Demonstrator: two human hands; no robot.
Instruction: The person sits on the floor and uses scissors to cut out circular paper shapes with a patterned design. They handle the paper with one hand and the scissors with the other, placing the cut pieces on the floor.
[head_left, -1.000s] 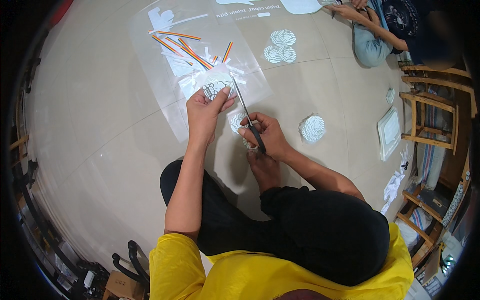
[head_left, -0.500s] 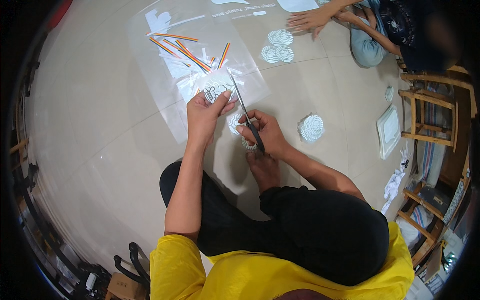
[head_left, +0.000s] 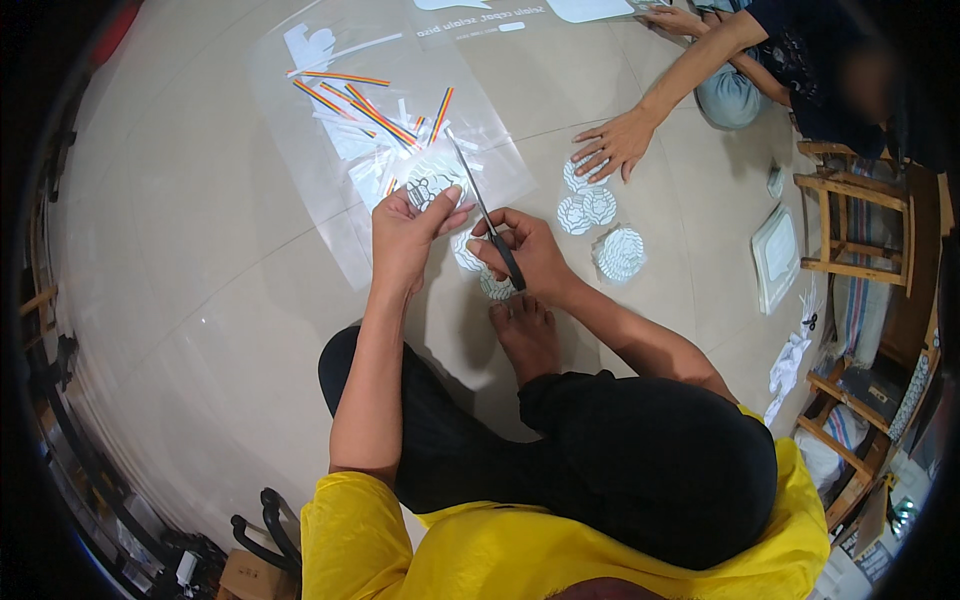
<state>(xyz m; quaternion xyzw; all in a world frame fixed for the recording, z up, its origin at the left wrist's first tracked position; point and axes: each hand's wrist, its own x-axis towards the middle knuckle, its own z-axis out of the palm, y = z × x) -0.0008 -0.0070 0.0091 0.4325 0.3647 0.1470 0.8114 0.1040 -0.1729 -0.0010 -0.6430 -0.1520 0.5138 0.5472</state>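
My left hand (head_left: 408,230) pinches a pale sticker sheet (head_left: 435,172) with a dark wavy round pattern, thumb on top. My right hand (head_left: 515,245) grips long scissors (head_left: 510,262) with black handles, their blades pointing up along the sheet's right edge. Beneath my right hand lie patterned round cutouts (head_left: 497,287), partly hidden, just above my bare foot (head_left: 525,335). A translucent plastic sheet (head_left: 315,190) carries white scraps (head_left: 310,45) and several rainbow-striped strips (head_left: 340,77). Another pale patterned cutout (head_left: 620,252) sits to the right of my hands on the tiled floor (head_left: 210,250).
At upper right a co-worker's hand (head_left: 620,140) rests spread on a group of round cutouts (head_left: 585,210); their other hand (head_left: 670,22) is farther back. A flat white stack (head_left: 775,260), wooden stools (head_left: 850,220) and white sacks line the right. A cardboard box (head_left: 250,575) sits bottom left.
The co-worker's arm has reached down from the top onto the group of round cutouts, which has moved toward me. My hands and the scissors have shifted only slightly.
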